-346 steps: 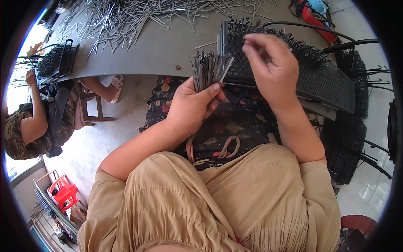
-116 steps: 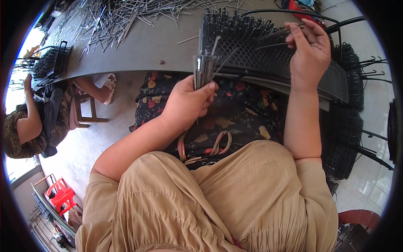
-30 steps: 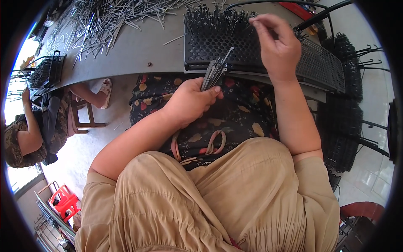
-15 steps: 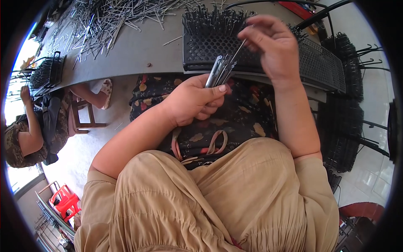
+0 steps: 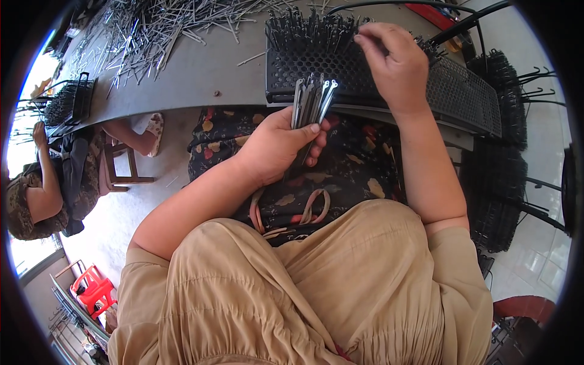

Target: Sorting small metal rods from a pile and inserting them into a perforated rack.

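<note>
A bundle of thin metal rods with flat, holed ends fans upward from my left hand, which is closed around it above my lap. My right hand hovers over the black perforated rack. Its thumb and forefinger are pinched at the right side of a cluster of upright hooked rods standing in the rack's holes. Whatever lies between those fingertips is too small and too close to the dark rods to tell.
Loose metal rods lie heaped on the grey table. Dark racks of rods line the right side. Another person works at a smaller rack on the left. A red plastic chair stands behind, lower left.
My right hand has carried a single rod from above the bundle to the rack; that rod no longer shows. The bundle in my left hand has turned more upright and spread.
</note>
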A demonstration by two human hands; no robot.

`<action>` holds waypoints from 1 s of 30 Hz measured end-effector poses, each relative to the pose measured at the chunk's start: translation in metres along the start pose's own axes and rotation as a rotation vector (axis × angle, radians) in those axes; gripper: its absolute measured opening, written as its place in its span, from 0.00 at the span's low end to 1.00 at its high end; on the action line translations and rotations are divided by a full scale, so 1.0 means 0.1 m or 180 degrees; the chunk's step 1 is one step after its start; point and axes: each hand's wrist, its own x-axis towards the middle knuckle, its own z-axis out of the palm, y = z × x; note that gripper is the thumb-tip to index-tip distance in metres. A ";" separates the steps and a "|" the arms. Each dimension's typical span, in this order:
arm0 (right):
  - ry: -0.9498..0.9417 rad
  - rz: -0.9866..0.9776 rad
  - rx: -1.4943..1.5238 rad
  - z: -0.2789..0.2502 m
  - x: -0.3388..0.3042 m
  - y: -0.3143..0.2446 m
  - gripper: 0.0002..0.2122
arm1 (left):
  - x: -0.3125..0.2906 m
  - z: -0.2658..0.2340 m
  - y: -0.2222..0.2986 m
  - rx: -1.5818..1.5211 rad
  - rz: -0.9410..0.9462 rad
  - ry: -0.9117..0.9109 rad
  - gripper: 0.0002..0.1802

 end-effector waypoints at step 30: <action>-0.0881 0.2692 0.3109 -0.21 -0.44 -0.38 0.12 | 0.02 0.19 0.17 0.0507 0.0516 0.0425 0.06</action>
